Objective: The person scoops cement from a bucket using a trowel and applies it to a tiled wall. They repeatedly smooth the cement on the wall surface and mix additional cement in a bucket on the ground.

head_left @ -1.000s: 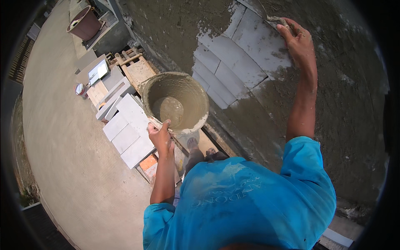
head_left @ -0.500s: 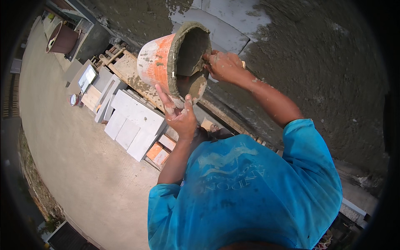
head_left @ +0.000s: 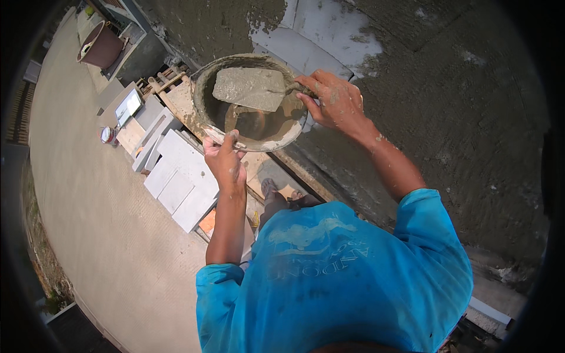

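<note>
My left hand (head_left: 227,163) grips the near rim of a mortar-caked bucket (head_left: 288,139), thumb over the edge and fingers below. The bucket's mouth faces up toward me; a little wet grey mortar clings to its inner wall and bottom. Closed around the handle of a trowel (head_left: 250,89) is my right hand (head_left: 338,101), at the bucket's right side. The flat blade, coated in grey mortar, lies across the bucket's mouth. Much of the handle is hidden by my fingers.
A wall with wet grey mortar (head_left: 447,117) runs along the right, with a patch of pale blocks (head_left: 315,44) showing. Below me are a wooden plank platform and stacked white blocks (head_left: 182,182). A brown tub (head_left: 101,47) and a small can (head_left: 108,136) stand farther left on concrete.
The bucket has swung from tipped sideways to mouth up and come slightly lower. The trowel has come up from inside it into view across the mouth. Both hands keep their hold.
</note>
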Demonstrator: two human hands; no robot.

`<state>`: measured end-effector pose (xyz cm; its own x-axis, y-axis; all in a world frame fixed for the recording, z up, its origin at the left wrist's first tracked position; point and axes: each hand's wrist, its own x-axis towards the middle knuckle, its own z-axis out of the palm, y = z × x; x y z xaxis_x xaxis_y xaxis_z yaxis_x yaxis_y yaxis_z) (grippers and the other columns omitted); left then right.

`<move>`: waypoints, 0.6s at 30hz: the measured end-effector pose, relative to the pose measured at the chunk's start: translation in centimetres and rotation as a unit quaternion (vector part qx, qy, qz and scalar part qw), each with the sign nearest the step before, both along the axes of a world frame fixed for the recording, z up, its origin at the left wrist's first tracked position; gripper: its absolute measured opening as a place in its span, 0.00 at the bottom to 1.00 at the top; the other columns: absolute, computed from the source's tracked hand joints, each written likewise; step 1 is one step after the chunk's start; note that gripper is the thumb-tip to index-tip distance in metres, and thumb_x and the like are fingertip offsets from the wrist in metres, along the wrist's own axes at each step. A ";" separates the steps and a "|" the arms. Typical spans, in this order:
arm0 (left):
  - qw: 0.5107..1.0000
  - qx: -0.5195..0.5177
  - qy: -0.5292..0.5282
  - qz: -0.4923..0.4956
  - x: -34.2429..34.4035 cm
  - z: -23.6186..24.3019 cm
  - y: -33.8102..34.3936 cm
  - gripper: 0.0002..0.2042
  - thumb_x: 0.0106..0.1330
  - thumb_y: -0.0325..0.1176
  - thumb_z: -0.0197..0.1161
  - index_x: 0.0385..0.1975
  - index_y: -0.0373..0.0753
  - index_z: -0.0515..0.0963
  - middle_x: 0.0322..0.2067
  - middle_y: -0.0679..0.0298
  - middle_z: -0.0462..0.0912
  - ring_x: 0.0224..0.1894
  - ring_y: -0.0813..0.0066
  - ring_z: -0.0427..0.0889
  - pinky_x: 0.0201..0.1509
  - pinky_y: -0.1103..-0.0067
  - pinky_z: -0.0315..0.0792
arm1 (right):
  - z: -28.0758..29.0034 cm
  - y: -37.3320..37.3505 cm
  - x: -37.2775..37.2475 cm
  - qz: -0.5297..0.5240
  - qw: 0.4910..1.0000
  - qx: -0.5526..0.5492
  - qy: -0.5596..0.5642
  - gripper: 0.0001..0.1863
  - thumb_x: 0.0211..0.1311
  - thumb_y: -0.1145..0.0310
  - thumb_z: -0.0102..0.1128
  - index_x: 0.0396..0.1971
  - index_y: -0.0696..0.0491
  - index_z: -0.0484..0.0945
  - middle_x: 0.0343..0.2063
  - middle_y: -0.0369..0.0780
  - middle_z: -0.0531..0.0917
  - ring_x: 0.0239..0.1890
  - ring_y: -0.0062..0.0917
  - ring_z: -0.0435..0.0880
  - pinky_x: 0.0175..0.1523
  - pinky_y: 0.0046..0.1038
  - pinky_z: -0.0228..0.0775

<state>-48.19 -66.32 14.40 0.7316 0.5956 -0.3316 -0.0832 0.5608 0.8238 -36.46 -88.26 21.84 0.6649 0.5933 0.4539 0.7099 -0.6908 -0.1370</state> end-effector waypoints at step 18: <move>0.998 0.049 -0.044 -0.010 -3.4 -3.1 -1.7 0.13 0.58 0.16 0.66 0.38 0.39 0.72 0.35 0.65 0.80 0.31 0.81 0.78 0.36 0.83 0.73 | 4.3 -5.2 3.0 -0.023 0.945 -0.031 0.326 0.26 0.68 0.48 0.61 0.53 0.55 0.80 0.34 0.43 0.85 0.39 0.29 0.83 0.46 0.35 0.74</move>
<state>-51.58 -68.07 11.28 0.7668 0.6079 -0.2064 -0.1475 0.4798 0.8649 -33.50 -93.47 26.10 0.8173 0.5684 -0.0952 0.4576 -0.7405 -0.4922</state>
